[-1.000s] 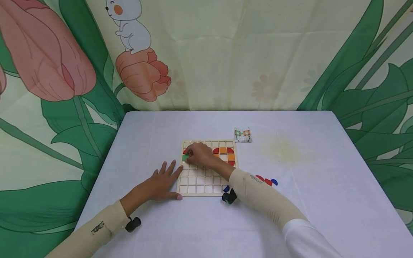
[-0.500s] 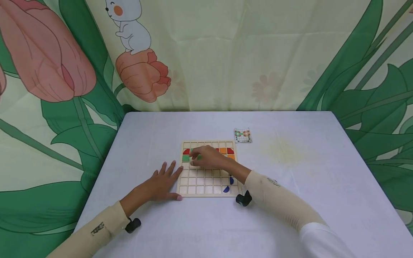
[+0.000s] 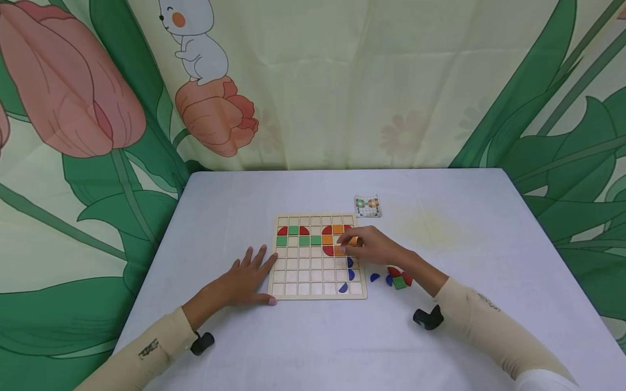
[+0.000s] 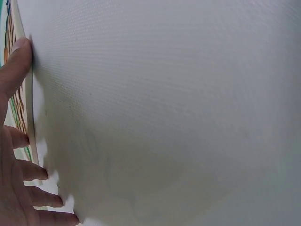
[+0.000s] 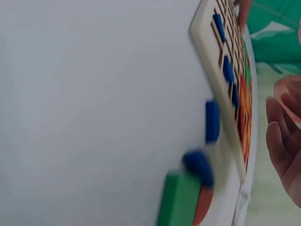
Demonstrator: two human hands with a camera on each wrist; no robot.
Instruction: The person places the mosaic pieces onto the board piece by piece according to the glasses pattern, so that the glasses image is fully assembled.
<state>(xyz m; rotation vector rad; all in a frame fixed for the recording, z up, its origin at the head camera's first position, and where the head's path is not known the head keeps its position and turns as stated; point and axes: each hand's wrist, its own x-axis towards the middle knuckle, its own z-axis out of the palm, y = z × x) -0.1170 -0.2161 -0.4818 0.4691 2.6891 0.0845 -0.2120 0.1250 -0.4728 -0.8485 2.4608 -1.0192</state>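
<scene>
A wooden grid board [image 3: 313, 277] lies on the table with red, green and orange pieces set in its upper rows. Several blue half-round pieces [image 3: 343, 288] sit in cells down its right side. My left hand [image 3: 246, 277] lies with fingers spread on the table at the board's left edge; its thumb [image 4: 18, 59] touches the rim in the left wrist view. Over the board's upper right hangs my right hand [image 3: 376, 245], fingers loosely bent, covering some cells there. Nothing shows between its fingertips [image 5: 273, 129] in the right wrist view.
Right of the board lie a loose blue half-round piece [image 3: 374, 277] and a small pile with a green square [image 3: 399, 282], red pieces [image 3: 393, 271] and another blue one. A pattern card [image 3: 368, 206] lies behind the board's right corner. A printed cloth [image 3: 323, 108] hangs behind the table.
My right hand has left the board's upper left and moved right, uncovering the green and red pieces there and the loose pile. My left hand has stayed in place.
</scene>
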